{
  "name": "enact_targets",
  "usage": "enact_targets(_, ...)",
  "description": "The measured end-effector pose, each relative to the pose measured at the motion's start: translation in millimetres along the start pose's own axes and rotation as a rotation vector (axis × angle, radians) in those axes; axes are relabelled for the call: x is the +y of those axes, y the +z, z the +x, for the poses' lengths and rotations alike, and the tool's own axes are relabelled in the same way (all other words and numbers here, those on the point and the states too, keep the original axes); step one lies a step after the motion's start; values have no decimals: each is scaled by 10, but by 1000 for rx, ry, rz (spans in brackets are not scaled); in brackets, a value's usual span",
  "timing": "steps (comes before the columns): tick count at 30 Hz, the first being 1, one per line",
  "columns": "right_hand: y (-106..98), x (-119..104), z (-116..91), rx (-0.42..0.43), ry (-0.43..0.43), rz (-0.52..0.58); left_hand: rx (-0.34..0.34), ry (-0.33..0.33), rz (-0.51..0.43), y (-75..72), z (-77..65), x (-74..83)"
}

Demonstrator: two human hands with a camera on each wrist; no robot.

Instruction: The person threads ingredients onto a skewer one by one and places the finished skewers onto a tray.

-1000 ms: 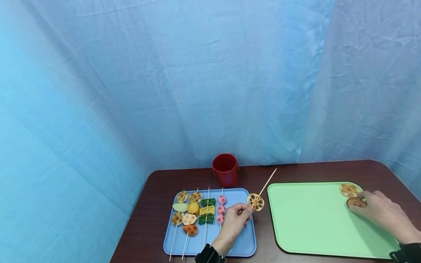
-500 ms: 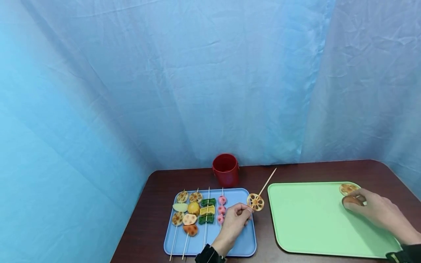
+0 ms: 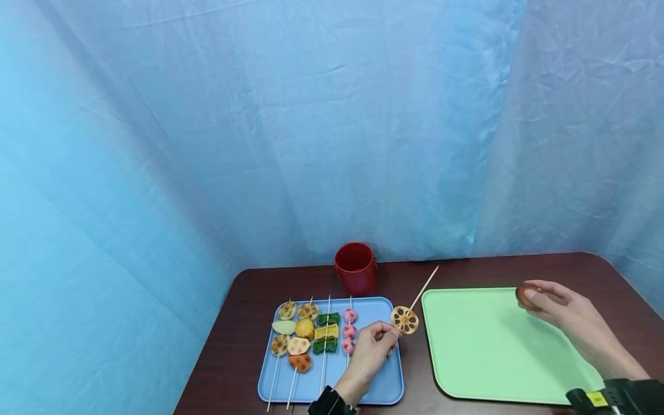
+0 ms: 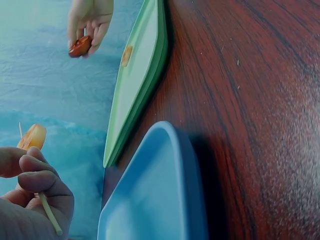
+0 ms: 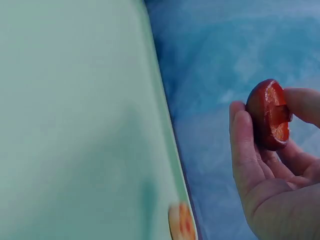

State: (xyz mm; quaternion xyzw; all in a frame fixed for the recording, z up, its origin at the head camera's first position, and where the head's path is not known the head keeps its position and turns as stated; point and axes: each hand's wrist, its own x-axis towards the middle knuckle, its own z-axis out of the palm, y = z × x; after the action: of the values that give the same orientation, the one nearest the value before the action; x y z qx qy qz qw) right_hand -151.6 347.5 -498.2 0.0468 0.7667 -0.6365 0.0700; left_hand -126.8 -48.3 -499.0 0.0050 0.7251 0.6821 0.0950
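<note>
My left hand (image 3: 370,349) grips a wooden skewer (image 3: 425,286) above the right part of the blue tray, its tip pointing up and away. Threaded on that skewer is a lotus root slice (image 3: 404,320), just beyond the fingertips. My right hand (image 3: 576,325) pinches a brown mushroom (image 3: 527,295) between thumb and fingers, raised over the far right of the green tray (image 3: 482,346). In the right wrist view the mushroom's (image 5: 261,115) stem and orange underside face the thumb. Another lotus root slice (image 5: 181,222) lies on the green tray, hidden behind the right hand in the head view.
On the blue tray (image 3: 381,395) lie several loaded skewers: lotus and other slices, green and yellow pieces (image 3: 327,332), pink balls (image 3: 349,331). Behind it stands a red cup (image 3: 356,270). The dark wooden table (image 3: 223,357) meets a blue curtain (image 3: 311,144) at the back.
My right hand has lifted the mushroom off the green tray and moved it left and away, turning the hand. The left hand with the skewer has barely moved.
</note>
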Motion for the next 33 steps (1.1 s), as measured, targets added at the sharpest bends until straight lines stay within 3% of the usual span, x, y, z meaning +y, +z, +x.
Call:
enact_targets(3,95,-28,13,-38,-9,218,-5,1,-4,20,-2,7)
enact_targets(13,444,-108,102,-87,-105,564,-41,-36,-1,38,-16,36)
enact_targets(25,739,-292,188,-100,-54,698,-83,-34,9,116,-80,52)
enact_targets(33,870,-359,199,-105,-35,658,-137,-39,35,149,-90,30)
